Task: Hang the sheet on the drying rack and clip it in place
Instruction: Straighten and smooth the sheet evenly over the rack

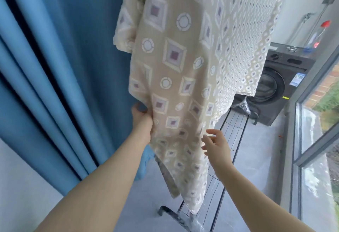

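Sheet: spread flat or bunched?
Bunched. The sheet hangs in overlapping vertical folds. The left hand grips one edge; the right hand is open beside it.

Soft, even daylight comes in through the window (311, 130), casting only faint shadows and pale glare on its glass, while wide-angle distortion bows lines far from the window and slight blur softens the sheet (176, 70) beside it.

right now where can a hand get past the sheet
Bare floor between the sheet and the window, where the right hand is open. Crowded on the other side: the left hand grips the sheet beside the curtain.
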